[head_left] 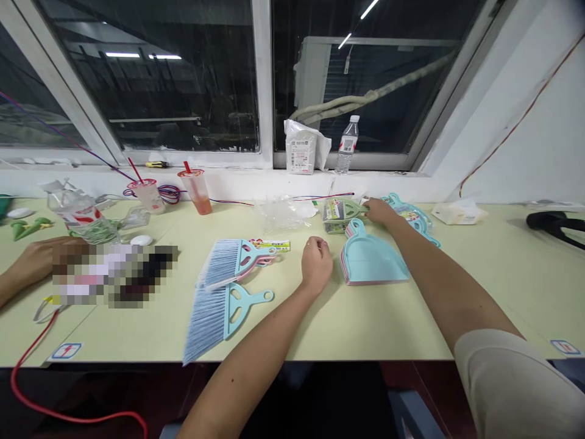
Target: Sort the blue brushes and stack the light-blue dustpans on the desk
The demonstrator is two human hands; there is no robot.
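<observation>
Green dustpan, wrapped in clear film with a printed label, lies near the far edge of the table, right of the middle, and the right hand rests on its handle end with the fingers curled over it, gripping it. That arm stretches long and nearly straight from the near right corner of the table up toward the far edge, a pale sleeve showing at the shoulder. Just in front of the hand lies a stack of teal dustpans with a pink one under them, and behind the hand more teal pieces lie in a heap. The left hand sits in the middle of the table, knuckles up, fingers loosely curled into a narrow fist and holding nothing, its forearm running back over the near edge. Left of it lie a teal brush with a label card and a second teal brush nearer the near edge. Crumpled clear plastic lies by the far edge. Another person's hand rests flat near the left edge.
</observation>
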